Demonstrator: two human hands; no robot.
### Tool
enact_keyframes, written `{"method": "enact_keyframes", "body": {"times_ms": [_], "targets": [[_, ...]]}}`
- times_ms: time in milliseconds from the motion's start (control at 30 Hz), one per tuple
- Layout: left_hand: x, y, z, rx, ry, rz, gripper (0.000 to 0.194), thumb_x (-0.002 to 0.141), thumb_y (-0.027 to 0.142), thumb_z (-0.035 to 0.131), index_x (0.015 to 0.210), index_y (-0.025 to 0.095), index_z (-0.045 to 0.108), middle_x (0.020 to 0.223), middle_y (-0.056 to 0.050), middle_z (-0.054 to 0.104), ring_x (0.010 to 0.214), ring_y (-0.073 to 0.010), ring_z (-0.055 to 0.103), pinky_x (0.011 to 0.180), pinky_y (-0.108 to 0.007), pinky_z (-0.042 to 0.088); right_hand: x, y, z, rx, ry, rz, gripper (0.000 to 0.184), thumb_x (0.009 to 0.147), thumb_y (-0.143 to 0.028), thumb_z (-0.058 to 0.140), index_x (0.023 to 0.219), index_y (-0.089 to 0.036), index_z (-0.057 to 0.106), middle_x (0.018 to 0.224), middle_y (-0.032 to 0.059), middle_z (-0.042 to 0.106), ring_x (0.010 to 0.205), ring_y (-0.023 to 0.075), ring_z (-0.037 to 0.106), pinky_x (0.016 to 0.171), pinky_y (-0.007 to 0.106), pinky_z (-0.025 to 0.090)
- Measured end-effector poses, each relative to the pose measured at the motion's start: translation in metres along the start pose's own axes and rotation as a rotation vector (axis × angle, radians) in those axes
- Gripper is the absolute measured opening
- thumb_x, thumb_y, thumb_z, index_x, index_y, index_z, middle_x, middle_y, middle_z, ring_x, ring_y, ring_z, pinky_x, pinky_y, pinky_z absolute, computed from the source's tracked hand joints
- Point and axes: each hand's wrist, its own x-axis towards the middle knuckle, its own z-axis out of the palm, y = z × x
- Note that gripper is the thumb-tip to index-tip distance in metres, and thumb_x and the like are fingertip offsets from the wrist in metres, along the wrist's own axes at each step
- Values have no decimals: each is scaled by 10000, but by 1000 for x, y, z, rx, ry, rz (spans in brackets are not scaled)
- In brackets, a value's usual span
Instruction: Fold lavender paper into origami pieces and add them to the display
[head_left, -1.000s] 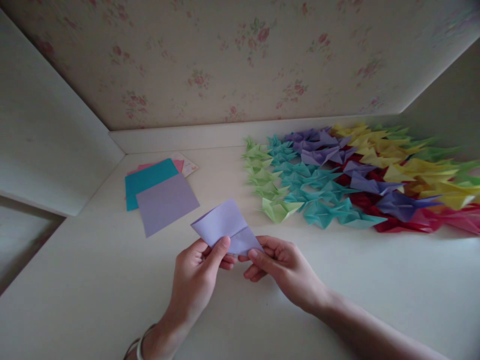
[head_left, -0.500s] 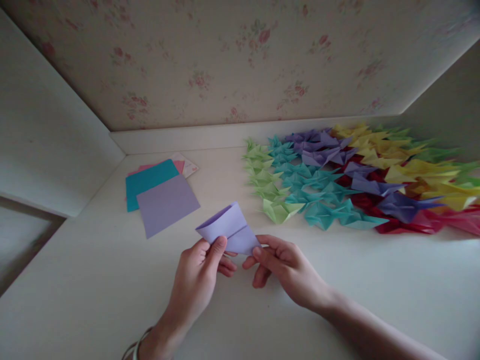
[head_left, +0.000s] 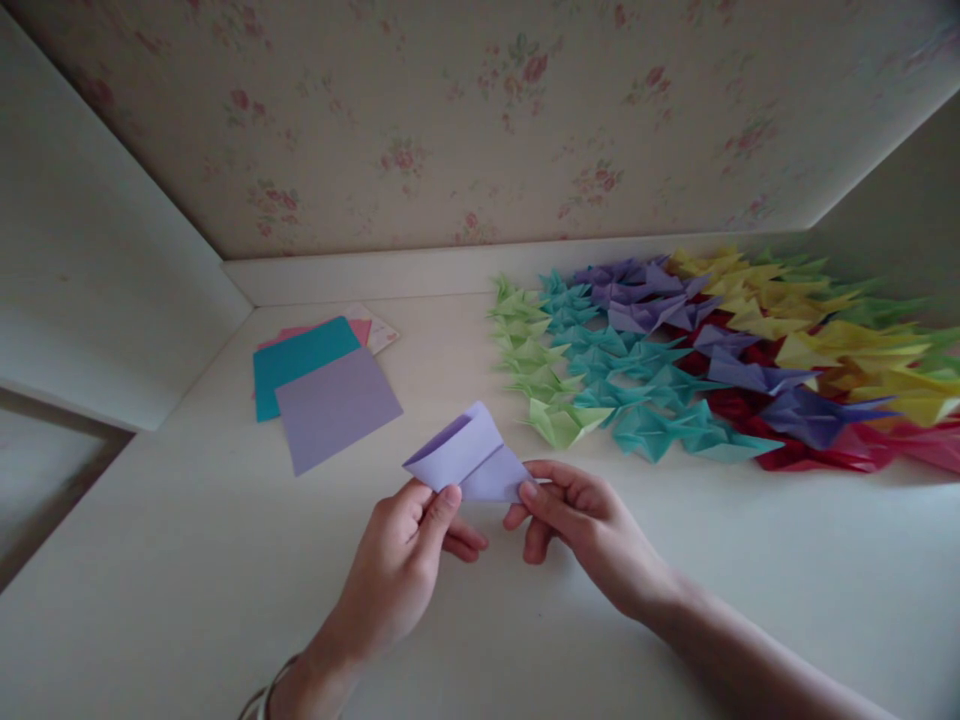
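A folded lavender origami paper (head_left: 480,458) is held between my two hands above the white table. A crease runs across it, and its upper left side gapes like a pocket. My left hand (head_left: 405,555) pinches the lower left edge, thumb on top and fingers underneath. With thumb and forefinger, my right hand (head_left: 574,515) grips the right corner; its other fingers curl below. Beyond my left hand lies a flat lavender sheet (head_left: 339,408), partly over a teal sheet (head_left: 304,365).
Rows of folded paper shapes fill the right side: light green (head_left: 559,420), teal (head_left: 649,430), purple (head_left: 814,412), yellow (head_left: 847,345) and red (head_left: 817,450). Pink paper (head_left: 360,332) peeks from under the teal sheet. A flowered wall (head_left: 465,130) stands behind the white table (head_left: 187,560).
Both hands have shifted slightly to the right with the folded lavender paper, which has turned a little. My grip looks the same, and the sheets and folded shapes have stayed put.
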Motion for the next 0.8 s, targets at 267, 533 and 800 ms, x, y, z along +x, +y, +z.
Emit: {"method": "enact_keyframes", "body": {"times_ms": [267,533,800], "targets": [[6,-2,1,-29,4,-43,308,873,456,642,766,168,655,599,-26,713,553,-178,690,542,-247,570,-4,1,5,-140,-36,-8,406,874,-537,637,1025,-163,592,812,42,708,543,118,637,545,244,493],[1,1,7,100,-137,-46,398,889,457,594,591,202,660,487,-1,650,443,-146,633,458,-209,517,-8,8,7,-431,-110,-95,367,948,-471,560,776,-154,627,700,6,602,658,132,536,603,246,398],[-3,-1,11,83,-198,-80,371,890,454,596,640,190,673,420,18,589,361,-126,571,393,-194,466,-10,1,7,-426,-150,-76,445,992,-500,456,778,-168,659,677,1,582,572,111,463,510,226,336]]}}
